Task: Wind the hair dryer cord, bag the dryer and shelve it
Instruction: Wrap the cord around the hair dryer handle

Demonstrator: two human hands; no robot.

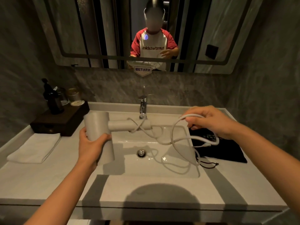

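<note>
My left hand point(90, 145) grips the barrel of a pale grey hair dryer point(97, 125), held over the left side of the sink with its handle pointing right toward the faucet. The dryer's white cord point(173, 135) crosses the handle once, then hangs in loose loops above the basin. My right hand point(209, 120) pinches a loop of that cord, raised over the right side of the basin. A black drawstring bag point(227, 150) lies flat on the counter right of the sink, partly hidden beneath my right hand.
A white sink basin point(146, 166) with a drain sits in the middle, a chrome faucet point(142, 108) behind it. A folded white towel point(35, 148) lies on the left counter. A dark wooden tray point(65, 120) with bottles and jars stands behind it. A mirror hangs above.
</note>
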